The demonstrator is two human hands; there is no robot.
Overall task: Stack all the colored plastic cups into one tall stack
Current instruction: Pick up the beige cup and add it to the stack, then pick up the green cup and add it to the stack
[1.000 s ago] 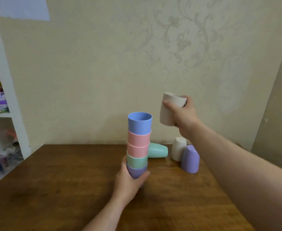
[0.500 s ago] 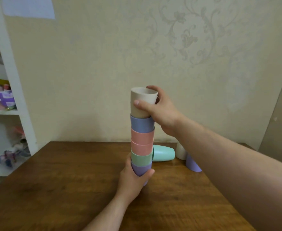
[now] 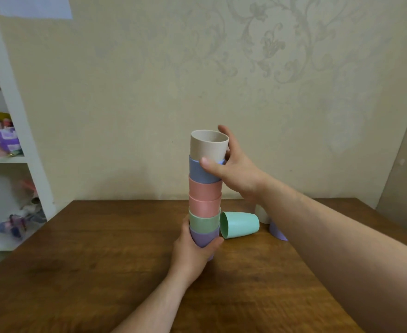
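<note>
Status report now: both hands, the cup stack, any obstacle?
Left hand grips purple bottom cup. Right hand around beige plastic top cup, seated. Mint plastic cup lies beside stack, unstacked. No obstacle.

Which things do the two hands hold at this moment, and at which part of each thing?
The left hand grips the stack's bottom purple cup around its side. The right hand holds the top beige cup around its lower side, thumb over the blue cup rim.
</note>
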